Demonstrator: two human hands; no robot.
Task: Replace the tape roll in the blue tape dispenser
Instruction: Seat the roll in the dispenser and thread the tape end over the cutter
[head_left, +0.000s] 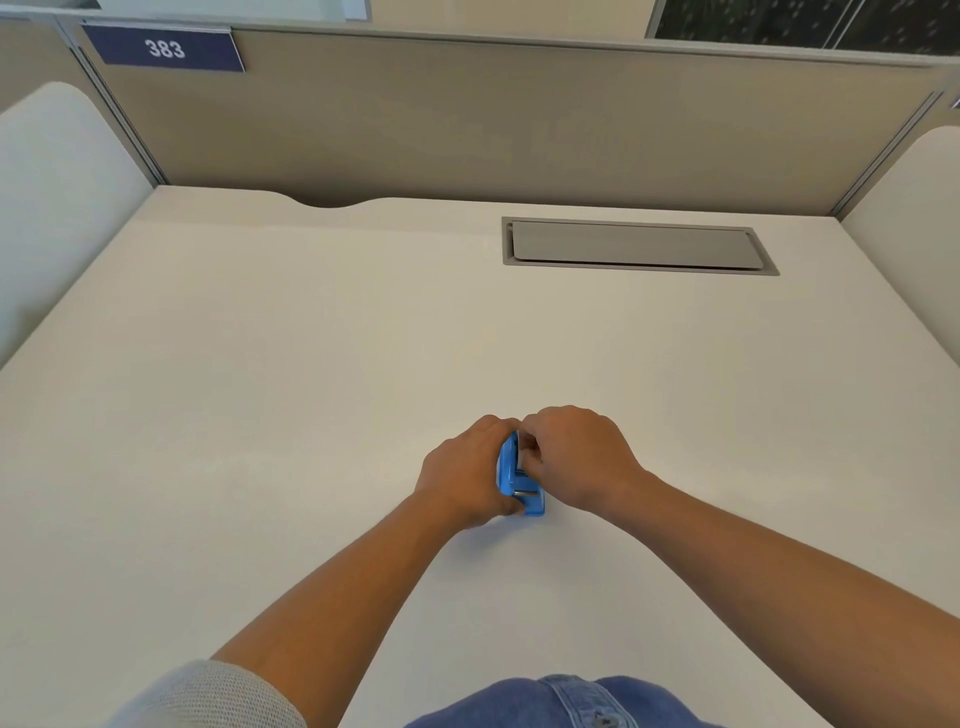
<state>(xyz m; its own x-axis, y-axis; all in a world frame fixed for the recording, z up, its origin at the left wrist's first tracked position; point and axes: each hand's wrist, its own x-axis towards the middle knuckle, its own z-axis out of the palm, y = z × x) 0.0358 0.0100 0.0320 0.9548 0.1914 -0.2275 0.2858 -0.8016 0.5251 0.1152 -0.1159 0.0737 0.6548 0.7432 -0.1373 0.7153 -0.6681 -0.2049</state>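
The small blue tape dispenser stands on the white desk, in the middle and near me. My left hand wraps around its left side and grips it. My right hand comes in from the right, its fingers curled over the dispenser's top where the roll sits. Those fingers cover the tape roll, so I cannot make it out. The dispenser's metal cutter end points toward me.
A grey cable-hatch lid is set into the desk at the back right. A beige partition with a "383" sign closes off the back, and white side panels stand at left and right.
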